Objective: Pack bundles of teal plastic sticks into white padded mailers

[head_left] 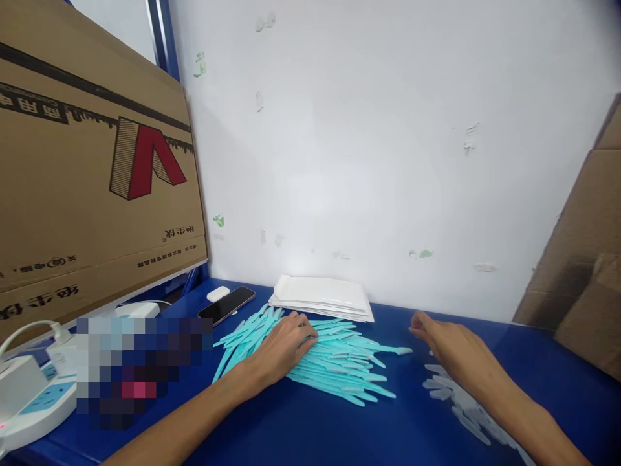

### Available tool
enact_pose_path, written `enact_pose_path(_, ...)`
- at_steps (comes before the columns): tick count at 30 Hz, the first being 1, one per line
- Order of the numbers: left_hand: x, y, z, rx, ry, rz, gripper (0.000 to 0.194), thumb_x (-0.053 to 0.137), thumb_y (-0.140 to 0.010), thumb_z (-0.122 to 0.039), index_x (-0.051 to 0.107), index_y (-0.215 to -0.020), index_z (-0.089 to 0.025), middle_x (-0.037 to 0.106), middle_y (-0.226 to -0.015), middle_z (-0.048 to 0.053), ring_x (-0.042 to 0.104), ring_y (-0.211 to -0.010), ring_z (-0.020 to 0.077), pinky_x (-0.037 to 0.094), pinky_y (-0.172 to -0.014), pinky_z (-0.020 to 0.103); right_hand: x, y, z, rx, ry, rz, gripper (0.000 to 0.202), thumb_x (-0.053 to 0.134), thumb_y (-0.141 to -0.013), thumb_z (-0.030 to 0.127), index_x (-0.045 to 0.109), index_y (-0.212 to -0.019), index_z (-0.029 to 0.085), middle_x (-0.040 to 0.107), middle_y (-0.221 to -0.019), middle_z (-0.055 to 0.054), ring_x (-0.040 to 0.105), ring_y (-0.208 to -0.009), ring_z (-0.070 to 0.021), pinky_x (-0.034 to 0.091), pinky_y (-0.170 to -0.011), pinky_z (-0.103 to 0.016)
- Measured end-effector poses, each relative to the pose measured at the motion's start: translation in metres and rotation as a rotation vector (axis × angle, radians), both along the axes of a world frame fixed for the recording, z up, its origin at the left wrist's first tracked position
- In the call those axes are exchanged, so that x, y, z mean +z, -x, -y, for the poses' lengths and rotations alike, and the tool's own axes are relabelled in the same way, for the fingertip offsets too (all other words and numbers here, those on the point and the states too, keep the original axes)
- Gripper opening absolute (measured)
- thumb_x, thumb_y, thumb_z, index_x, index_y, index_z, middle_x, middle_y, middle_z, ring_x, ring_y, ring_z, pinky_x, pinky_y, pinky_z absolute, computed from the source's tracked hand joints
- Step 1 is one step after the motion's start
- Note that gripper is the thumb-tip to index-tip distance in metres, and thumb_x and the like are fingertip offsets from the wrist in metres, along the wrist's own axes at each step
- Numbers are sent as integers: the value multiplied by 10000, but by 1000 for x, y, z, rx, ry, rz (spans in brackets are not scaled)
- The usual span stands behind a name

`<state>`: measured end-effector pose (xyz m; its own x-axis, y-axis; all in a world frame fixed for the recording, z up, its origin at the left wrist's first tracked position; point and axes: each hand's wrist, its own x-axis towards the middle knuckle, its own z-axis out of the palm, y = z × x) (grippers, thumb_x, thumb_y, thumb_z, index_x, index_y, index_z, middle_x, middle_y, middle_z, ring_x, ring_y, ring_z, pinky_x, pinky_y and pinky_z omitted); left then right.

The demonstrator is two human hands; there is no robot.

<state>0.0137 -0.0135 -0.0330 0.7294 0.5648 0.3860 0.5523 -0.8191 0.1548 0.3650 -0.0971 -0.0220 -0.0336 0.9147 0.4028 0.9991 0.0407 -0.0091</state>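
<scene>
A spread pile of slim turquoise eyebrow razors (334,362) with pale blade ends lies on the blue table. My left hand (288,340) rests over the middle of this pile, its fingers curled down around razors and partly hiding them. To the right, my right hand (431,333) hovers past the tip of one outlying razor. Its fingertips are pinched together; whether something small sits between them is hidden. Beneath my right wrist and forearm lie several translucent caps (468,414), loosely heaped and partly covered by the arm.
Behind the pile, a stack of white padded envelopes (320,294) stands near the wall. A phone (227,305) and a white earbud case (218,294) lie left of it. A power strip (43,408) sits at far left, under a large cardboard box (97,162). More cardboard (577,246) borders the right.
</scene>
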Motion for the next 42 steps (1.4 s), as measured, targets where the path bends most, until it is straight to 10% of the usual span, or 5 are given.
enact_pose_path(19, 11, -9, 15, -6, -27, 161, 175, 447, -1030, -238, 605, -1094, -199, 673, -1037, 47, 595, -950, 193, 474, -849, 327, -1, 66, 11, 401, -263, -188, 347, 353, -1054, 368, 619, -1238, 244, 711, -1109, -82, 726, -920, -203, 569, -711, -262)
enact_pose_path(42, 14, -9, 23, -70, -107, 231, 247, 348, -1044, -179, 589, -1097, -188, 667, -1018, 54, 562, -805, 165, 443, -727, 304, -2, 72, 17, 446, -234, -87, 352, 353, -1046, 300, 646, -1239, 282, 719, -1102, -92, 722, -822, -178, 570, -663, -245)
